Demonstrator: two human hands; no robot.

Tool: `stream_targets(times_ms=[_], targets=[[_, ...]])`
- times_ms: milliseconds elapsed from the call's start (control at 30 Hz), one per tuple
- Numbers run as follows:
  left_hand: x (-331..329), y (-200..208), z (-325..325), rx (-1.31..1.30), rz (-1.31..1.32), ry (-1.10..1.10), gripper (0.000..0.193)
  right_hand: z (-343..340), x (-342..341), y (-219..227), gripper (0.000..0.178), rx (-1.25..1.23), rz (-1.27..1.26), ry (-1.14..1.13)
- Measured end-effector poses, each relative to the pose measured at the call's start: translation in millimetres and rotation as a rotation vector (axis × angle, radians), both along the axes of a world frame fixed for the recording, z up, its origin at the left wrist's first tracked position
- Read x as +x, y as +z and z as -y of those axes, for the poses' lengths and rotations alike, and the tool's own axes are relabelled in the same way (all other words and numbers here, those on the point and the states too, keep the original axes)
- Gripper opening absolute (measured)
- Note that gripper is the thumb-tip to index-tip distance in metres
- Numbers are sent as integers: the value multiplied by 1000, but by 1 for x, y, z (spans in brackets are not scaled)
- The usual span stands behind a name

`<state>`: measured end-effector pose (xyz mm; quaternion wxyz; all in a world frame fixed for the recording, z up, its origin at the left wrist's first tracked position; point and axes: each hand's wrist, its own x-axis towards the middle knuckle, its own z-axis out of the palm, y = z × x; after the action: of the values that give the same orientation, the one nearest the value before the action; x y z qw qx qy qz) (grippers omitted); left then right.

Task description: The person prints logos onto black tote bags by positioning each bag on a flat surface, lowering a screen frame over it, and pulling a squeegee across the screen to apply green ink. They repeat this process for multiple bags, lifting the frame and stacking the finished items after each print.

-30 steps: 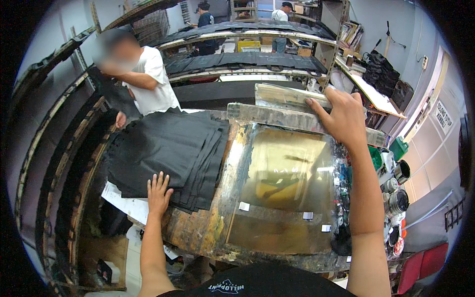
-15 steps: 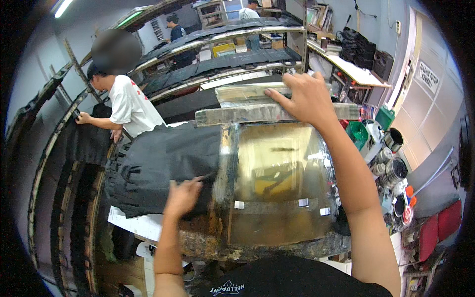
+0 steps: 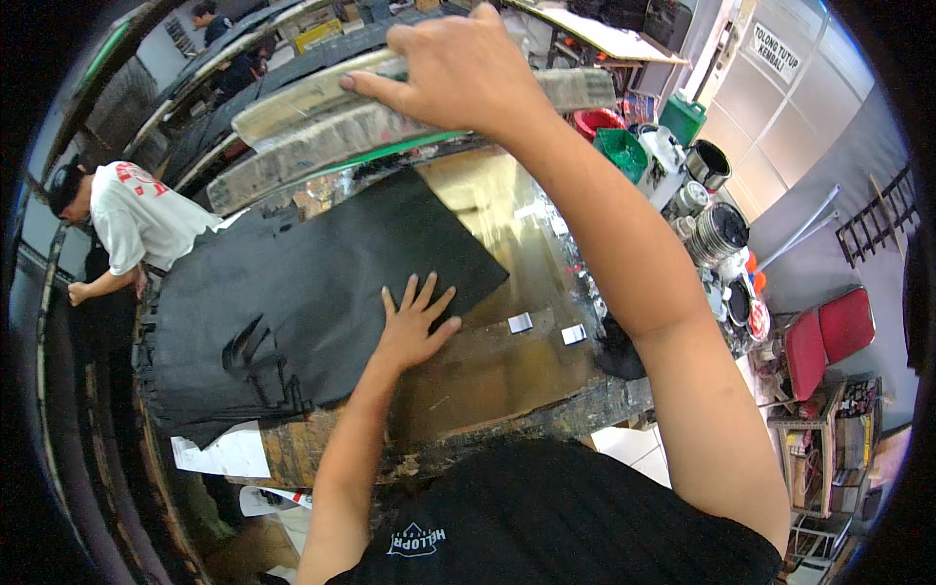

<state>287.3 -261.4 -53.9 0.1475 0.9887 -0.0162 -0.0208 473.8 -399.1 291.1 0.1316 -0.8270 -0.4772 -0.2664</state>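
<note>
My left hand [image 3: 414, 327] lies flat with fingers spread on a black cloth sheet [image 3: 283, 273], holding nothing. Part of that sheet covers a glossy gold-brown board [image 3: 458, 390], its corner reaching out past my fingertips. Small white tabs [image 3: 573, 334] are stuck on the board right of the hand. At the far side my right hand [image 3: 458, 73] is closed on the upper edge of a raised, ink-stained frame [image 3: 322, 151], thumb toward me. A green strip [image 3: 409, 148] shows along the frame's lower edge. Several loose black sheets are bunched at the cloth's left end.
A co-worker in a white shirt [image 3: 146, 219] bends at the left beside long racks [image 3: 180, 112]. To the right stand paint tins [image 3: 720, 234], a green jug [image 3: 682, 119] and a red chair [image 3: 829, 336]. White papers [image 3: 222, 453] lie at the worktable's near left corner.
The black sheet has come rightward over the gold board. My left hand has moved right with it and now lies spread. My right hand still holds the frame up. The view has turned.
</note>
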Motion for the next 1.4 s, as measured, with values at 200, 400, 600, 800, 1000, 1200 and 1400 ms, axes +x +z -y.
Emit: stream_targets(times_ms=[200, 400, 600, 800, 1000, 1200, 1400], targets=[[61, -10, 10, 35, 76, -170, 53, 8, -6, 3, 64, -14, -59, 71], [70, -20, 38, 37, 138, -296, 50, 7, -10, 14, 64, -133, -146, 23], [68, -21, 60, 37, 166, -307, 53, -6, -3, 12, 67, -140, -123, -65], [51, -18, 74, 61, 148, -276, 63, -8, -8, 7, 73, -117, -60, -39], [5, -13, 101, 74, 252, -60, 90, -3, -5, -1, 77, -70, -9, -103], [-25, -3, 95, 61, 307, 154, 103, -10, 15, -24, 67, 112, 212, -43], [-39, 100, -12, -1216, 720, 538, 116, 4, -23, -41, 62, 117, 175, -5]])
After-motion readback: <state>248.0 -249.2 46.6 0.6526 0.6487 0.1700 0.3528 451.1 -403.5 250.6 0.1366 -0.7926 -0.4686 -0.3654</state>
